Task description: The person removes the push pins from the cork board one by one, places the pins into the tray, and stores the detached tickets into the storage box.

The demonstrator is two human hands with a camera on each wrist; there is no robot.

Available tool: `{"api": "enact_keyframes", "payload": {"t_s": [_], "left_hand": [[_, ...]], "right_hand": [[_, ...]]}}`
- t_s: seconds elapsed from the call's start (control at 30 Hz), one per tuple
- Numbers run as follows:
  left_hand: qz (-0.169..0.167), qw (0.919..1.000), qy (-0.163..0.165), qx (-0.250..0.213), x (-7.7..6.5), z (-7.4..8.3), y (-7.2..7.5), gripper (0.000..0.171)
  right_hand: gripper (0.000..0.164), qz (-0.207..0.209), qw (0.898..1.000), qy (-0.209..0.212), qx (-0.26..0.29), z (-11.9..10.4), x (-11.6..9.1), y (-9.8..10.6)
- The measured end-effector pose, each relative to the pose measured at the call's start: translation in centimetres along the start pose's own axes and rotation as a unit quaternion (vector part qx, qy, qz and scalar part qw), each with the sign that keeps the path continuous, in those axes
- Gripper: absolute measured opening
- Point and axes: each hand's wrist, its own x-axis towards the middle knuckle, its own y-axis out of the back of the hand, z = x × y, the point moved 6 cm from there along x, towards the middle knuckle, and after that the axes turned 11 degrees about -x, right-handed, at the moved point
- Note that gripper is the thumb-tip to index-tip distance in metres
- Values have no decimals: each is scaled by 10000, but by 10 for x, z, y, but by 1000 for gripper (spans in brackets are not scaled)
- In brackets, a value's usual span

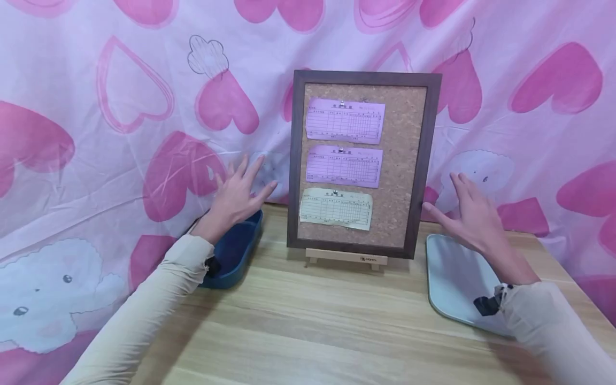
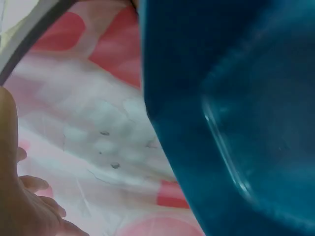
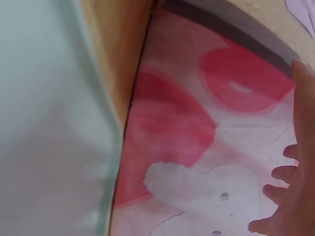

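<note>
A framed cork board (image 1: 401, 171) stands on a small wooden easel (image 1: 346, 258) at the back of the table. Two purple printed slips, an upper one (image 1: 345, 122) and a middle one (image 1: 344, 168), hang on it above a pale green slip (image 1: 336, 209), each under a small metal clip. My left hand (image 1: 236, 195) is held up with fingers spread, left of the frame and above a blue tray (image 1: 250, 243). On the other side my right hand (image 1: 474, 219), fingers extended, hovers over a pale flat tray (image 1: 449, 283), its thumb near the frame's right edge. Neither hand holds anything.
The wooden table (image 1: 308, 326) reaches back to a pink heart-patterned cloth (image 1: 120, 176) hanging behind everything. Dark wrist devices sit at both cuffs, the right one (image 1: 487, 306) over the pale tray.
</note>
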Motion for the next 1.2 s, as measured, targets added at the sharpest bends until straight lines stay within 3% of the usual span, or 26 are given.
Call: {"api": "enact_keyframes", "payload": {"t_s": [0.27, 0.53, 0.7, 0.9, 1.2], "left_hand": [[572, 9938, -685, -659, 10, 33, 3, 73], [1190, 9790, -1201, -1144, 26, 60, 13, 66], [1379, 9691, -1351, -1537, 32, 76, 20, 63], [1383, 9658, -1321, -1750, 43, 93, 23, 63], [1525, 9542, -1408, -2154, 59, 111, 16, 58]], "right_hand": [[100, 827, 9954, -20, 489, -21, 8, 28], [94, 1367, 9871, 321, 765, -48, 23, 50], [88, 1775, 9788, 484, 904, -59, 34, 70], [84, 2011, 9734, 644, 894, -77, 45, 87], [75, 2231, 9640, 992, 1056, -101, 52, 88]]}}
